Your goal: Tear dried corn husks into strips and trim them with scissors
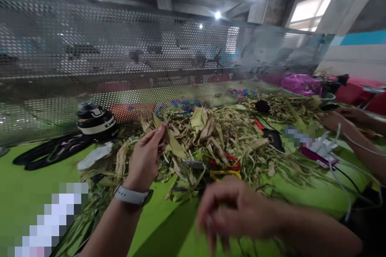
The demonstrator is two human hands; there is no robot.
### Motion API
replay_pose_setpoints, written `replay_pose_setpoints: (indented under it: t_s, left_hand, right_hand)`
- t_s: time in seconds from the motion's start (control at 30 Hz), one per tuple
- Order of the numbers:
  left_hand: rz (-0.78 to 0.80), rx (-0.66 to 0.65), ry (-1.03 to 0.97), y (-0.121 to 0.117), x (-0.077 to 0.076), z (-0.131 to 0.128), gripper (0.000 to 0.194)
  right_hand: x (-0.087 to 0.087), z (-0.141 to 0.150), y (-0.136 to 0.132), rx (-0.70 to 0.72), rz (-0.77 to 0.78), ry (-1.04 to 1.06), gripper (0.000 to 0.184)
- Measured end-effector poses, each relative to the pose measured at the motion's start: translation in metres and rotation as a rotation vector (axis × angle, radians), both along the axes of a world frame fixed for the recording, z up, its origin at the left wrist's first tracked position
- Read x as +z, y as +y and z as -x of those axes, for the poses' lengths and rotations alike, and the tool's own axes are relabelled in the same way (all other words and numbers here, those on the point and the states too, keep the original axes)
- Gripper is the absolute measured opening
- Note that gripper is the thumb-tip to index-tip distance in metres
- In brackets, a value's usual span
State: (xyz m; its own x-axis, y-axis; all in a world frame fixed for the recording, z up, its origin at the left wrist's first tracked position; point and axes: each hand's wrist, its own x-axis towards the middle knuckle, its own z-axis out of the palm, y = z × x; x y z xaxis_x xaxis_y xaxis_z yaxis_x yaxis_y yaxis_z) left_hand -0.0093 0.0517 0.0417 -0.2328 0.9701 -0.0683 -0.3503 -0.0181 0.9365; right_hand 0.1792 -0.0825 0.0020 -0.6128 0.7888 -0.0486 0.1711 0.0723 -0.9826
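My left hand (pixel 146 160), with a white watch on its wrist, is raised over a heap of dry corn husks (pixel 217 136) and pinches one long pale husk leaf (pixel 171 142) between thumb and fingers. My right hand (pixel 232 211) is low and close to the camera, smeared by motion, fingers curled downward; whether it holds anything is unclear. Scissors with red handles (pixel 229 164) and yellow handles (pixel 224 173) lie in the husks between my hands.
The table has a green top (pixel 18 192). A perforated metal screen (pixel 120 60) stands along its far side. A black and white helmet-like object (pixel 95 120) and black straps lie at left. Another person's hands (pixel 340 118), cables and a pink bag (pixel 301 84) are at right.
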Motion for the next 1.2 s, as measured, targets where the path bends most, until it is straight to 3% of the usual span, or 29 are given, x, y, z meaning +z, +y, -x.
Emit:
replay_pose_setpoints:
  t_s: [0.07,0.13,0.17,0.23,0.37,0.53,0.6,0.67,0.77,0.9,1.0,1.1,1.2]
  left_hand:
    - [-0.010,-0.026,0.001,0.000,0.000,-0.001,0.027]
    - [-0.018,-0.062,0.006,-0.001,0.000,-0.003,0.024]
    - [-0.021,-0.076,0.012,-0.001,-0.001,-0.003,0.023]
    - [-0.029,-0.094,0.025,-0.001,-0.001,-0.003,0.024]
    - [-0.042,-0.125,0.052,0.000,-0.003,-0.003,0.025]
    - [-0.002,-0.180,0.029,0.001,-0.004,-0.005,0.023]
    - [0.036,-0.191,0.002,0.002,-0.005,-0.005,0.024]
    - [0.067,-0.210,-0.012,0.002,-0.006,-0.005,0.024]
    - [0.101,-0.222,-0.021,0.003,-0.009,-0.005,0.022]
    - [0.106,-0.236,-0.048,0.004,-0.013,-0.006,0.019]
    - [0.043,-0.330,-0.091,0.002,-0.014,-0.006,0.025]
    - [0.016,-0.430,-0.174,-0.001,-0.011,-0.004,0.033]
    - [0.055,-0.414,-0.147,-0.002,-0.012,-0.003,0.033]
  right_hand:
    - [0.025,-0.018,0.053,-0.111,-0.285,-0.419,0.041]
    - [0.034,-0.032,0.089,-0.197,-0.552,-0.920,0.052]
    - [0.033,-0.037,0.100,-0.162,-0.577,-1.087,0.050]
    - [0.024,-0.046,0.115,-0.166,-0.570,-1.253,0.026]
    - [0.010,-0.065,0.133,-0.351,-0.513,-1.363,0.027]
    - [0.031,-0.096,0.135,-0.517,-0.480,-1.394,0.041]
    - [0.044,-0.099,0.121,-0.447,-0.518,-1.309,0.041]
    - [0.050,-0.093,0.105,-0.304,-0.605,-1.081,0.026]
    - [0.041,-0.073,0.087,-0.034,-0.648,-1.097,0.016]
    - [0.010,-0.051,0.087,-0.021,-0.695,-1.256,0.026]
    - [-0.004,-0.048,0.094,-0.048,-0.745,-1.264,0.036]
    - [-0.003,-0.052,0.099,-0.027,-0.726,-1.256,0.032]
    - [0.007,-0.061,0.103,0.011,-0.614,-1.236,0.027]
